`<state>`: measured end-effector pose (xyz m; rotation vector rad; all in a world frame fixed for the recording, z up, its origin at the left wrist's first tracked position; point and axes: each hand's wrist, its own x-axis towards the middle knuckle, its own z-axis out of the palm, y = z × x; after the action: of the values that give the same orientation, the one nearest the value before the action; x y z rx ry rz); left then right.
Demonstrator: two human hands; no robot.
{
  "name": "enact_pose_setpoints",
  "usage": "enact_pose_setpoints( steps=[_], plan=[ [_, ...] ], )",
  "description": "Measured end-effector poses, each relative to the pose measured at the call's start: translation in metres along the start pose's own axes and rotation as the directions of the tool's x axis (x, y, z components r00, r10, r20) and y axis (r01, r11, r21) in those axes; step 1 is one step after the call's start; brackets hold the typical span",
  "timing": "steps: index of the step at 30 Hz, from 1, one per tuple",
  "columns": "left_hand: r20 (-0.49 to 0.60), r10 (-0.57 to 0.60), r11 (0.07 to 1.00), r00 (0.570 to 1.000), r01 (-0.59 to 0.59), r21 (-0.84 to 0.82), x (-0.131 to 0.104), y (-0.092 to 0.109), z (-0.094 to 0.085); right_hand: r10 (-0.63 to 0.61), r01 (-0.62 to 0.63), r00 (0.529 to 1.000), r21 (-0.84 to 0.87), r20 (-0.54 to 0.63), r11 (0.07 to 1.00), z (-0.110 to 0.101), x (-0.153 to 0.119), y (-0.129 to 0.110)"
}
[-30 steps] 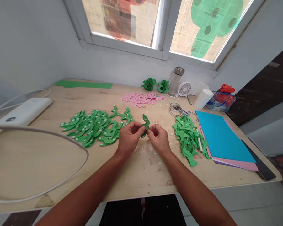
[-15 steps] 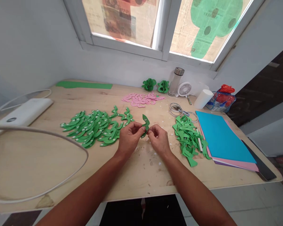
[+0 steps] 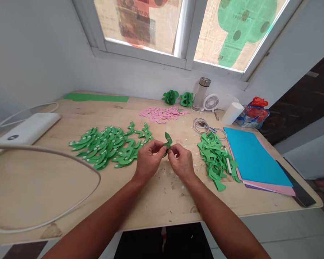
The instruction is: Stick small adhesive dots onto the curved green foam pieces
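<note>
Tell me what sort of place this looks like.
Probably a craft table by a window; home or school, I can't tell. The left hand holds a green piece, with green scraps and a stack of coloured sheets to the right.

Wavy grn ppr pc (image 3: 169, 140) tip-up btwn L hand (image 3: 148, 158) & R hand (image 3: 182, 160).

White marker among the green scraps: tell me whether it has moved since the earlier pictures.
No. Judged against the blue sheet, the white marker lies in the same spot, just left of it, among the green scraps.
</note>
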<state>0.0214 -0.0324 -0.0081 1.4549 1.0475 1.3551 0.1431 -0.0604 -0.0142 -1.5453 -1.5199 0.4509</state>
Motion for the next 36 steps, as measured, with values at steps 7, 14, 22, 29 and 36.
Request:
enact_pose_setpoints(
  steps=[7,14,22,29,36],
  plan=[
    [0.004,0.014,0.999,1.0,-0.014,0.032,-0.002,0.003,0.0,0.008,-0.008,1.0,-0.023,-0.008,1.0,0.0,0.0,0.0],
    [0.019,0.005,1.0,1.0,-0.006,0.018,-0.002,0.002,0.001,-0.012,0.008,0.999,-0.083,-0.042,0.997,0.0,-0.001,-0.002],
    [-0.017,-0.132,0.981,0.991,0.128,-0.143,0.002,0.006,0.001,-0.027,0.022,0.997,-0.085,-0.065,0.996,0.001,0.0,0.0],
    [0.027,-0.338,0.865,0.941,0.322,-0.385,0.008,0.01,-0.003,0.06,-0.071,0.993,-0.114,-0.102,0.991,-0.008,0.007,0.007],
    [0.145,-0.414,0.79,0.899,0.434,-0.433,0.008,0.012,-0.005,0.053,-0.065,0.993,-0.107,-0.109,0.992,-0.011,0.01,0.012]
  ],
)
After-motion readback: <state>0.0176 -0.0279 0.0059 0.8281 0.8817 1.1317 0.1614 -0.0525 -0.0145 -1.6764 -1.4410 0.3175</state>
